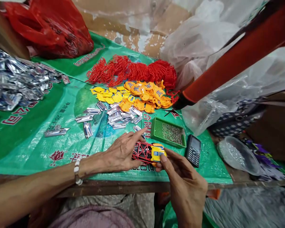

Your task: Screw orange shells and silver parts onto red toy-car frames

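Near the front edge of the table, a small toy car with a red lattice frame over dark parts is held between both hands. My left hand, wearing a white bracelet, grips its left end, the index finger pointing away along the far side. My right hand pinches the yellow end piece between thumb and fingers. Beyond the hands lie silver trim pieces, yellow panels, orange panels and a heap of red lattice frames.
A green tray of tiny metal screws stands behind my right hand, with a keypad phone beside it. A red pole slants in from the upper right. More silver pieces, a red bag and a clear bowl surround the area.
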A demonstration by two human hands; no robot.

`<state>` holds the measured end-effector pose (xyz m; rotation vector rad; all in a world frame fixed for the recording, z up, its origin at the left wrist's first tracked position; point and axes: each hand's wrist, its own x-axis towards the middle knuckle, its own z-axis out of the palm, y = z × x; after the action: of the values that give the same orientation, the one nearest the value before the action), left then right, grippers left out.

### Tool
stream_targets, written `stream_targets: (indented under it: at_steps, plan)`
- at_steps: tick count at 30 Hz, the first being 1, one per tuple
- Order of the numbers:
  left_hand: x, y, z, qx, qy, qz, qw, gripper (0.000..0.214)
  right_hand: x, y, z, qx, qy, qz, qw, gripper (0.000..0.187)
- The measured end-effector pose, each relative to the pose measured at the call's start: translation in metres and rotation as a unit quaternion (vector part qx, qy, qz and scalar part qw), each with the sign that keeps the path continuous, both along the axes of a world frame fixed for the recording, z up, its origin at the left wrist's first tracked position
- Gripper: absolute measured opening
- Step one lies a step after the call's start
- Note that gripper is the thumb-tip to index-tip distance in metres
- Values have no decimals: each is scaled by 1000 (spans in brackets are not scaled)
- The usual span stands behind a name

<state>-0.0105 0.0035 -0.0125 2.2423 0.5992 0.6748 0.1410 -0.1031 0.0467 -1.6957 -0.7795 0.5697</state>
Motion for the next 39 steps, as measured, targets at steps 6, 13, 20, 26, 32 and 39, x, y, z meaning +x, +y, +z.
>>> stream_targets:
  at_steps: [6, 13, 20, 26, 32, 39]
  plan:
    - [6, -2, -6, -11, -60, 22, 998, 101, -9, 3, -6, 35, -102, 105, 989, 21]
    - [6, -1, -1, 0, -75, 8, 997, 90, -19, 11, -13, 58, -440, 167, 880, 9]
    - [7, -1, 2, 15, -54, 9, 998, 92, -14, 11, 5, -66, -666, 153, 727, 22]
    - [6, 0, 4, 16, -35, 4, 999, 89, -8, 17, 4, -32, -629, 225, 743, 20]
    - [5, 1, 2, 22, -40, -1, 999, 93, 3, 20, 7, 0, -505, 372, 779, 25]
    - [7, 2, 2, 23, -37, -4, 999, 94, 20, 24, 6, 41, -460, 415, 784, 27]
